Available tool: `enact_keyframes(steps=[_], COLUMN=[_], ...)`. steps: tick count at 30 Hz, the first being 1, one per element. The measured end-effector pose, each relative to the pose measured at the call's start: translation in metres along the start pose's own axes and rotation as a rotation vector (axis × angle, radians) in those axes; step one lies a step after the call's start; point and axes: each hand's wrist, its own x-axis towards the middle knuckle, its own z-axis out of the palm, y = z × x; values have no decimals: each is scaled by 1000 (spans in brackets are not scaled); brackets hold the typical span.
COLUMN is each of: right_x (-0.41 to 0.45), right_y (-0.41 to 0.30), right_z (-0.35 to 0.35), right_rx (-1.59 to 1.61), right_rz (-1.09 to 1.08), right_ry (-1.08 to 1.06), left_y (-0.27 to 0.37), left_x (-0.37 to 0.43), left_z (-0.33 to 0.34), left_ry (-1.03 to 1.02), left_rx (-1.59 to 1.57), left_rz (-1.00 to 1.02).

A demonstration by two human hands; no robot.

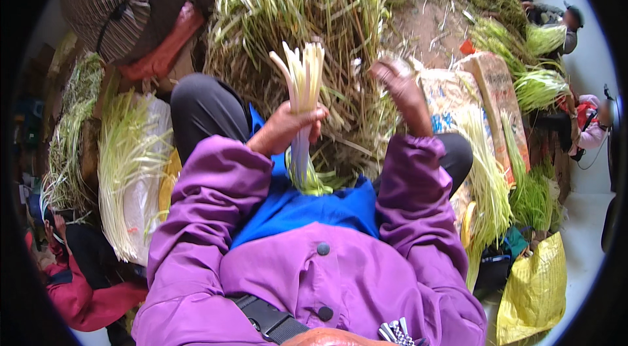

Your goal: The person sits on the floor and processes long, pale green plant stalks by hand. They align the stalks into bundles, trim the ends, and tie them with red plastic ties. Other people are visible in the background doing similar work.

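My left hand [294, 125] is closed round a bundle of pale stalks [306, 76], which stands upright with its whitish ends towards the heap. The green leafy ends of the bundle hang down onto the blue apron [314, 213] over my lap. To the right, my right hand [400, 88] is raised over the edge of the heap, blurred, apart from the bundle. Whether it holds anything is unclear. A large heap of green and yellowed leaves [294, 7] lies in front of my knees.
Long pale stalks [478, 149] lie on printed sacks at the right; more stalks [127, 149] lie on a white sack at the left. A yellow woven sack [532, 292] stands lower right. A co-worker in a striped hat [110, 7] is close at upper left; others sit around the sides.
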Motion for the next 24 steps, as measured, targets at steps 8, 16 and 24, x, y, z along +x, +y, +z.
enact_keyframes(steps=[8, 16, 24], right_x=[-34, -36, -34], right_y=[-86, -79, -90], right_z=[93, 98, 74], right_rx=[555, 793, 769], right_rz=[414, 295, 312], right_ry=[-653, -239, -67], left_y=[1, 15, 11], left_x=[-15, -36, -91], left_z=[14, 0, -30], left_ry=[-262, -48, 440], left_rx=[104, 596, 2120], left_rz=[-43, 233, 361])
